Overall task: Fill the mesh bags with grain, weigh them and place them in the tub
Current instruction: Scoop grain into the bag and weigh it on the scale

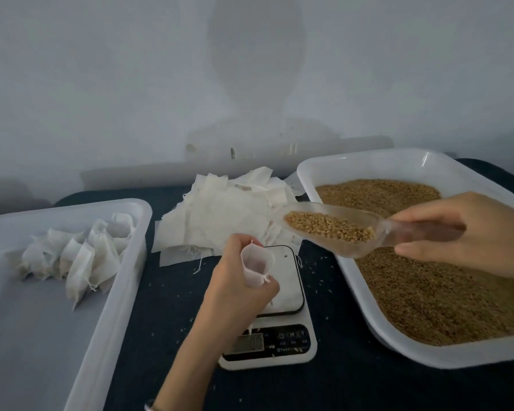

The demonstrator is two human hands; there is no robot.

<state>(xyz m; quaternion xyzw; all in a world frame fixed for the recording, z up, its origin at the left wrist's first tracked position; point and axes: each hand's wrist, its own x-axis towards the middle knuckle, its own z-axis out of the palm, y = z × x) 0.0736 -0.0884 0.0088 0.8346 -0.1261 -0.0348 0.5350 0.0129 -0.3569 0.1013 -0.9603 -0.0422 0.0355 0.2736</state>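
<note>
- While several filled bags (72,256) already lie in the tub (125,280), I note a stack of empty bags (220,215) left to fill
- My left hand (238,280) is curled round an open bag (257,269), held mouth-up over the scale (282,292)
- My right hand (469,235) grips the scoop (333,229), loaded with grain (327,226), just right of the bag; nothing poured yet
- Weighing and placing remain
</note>
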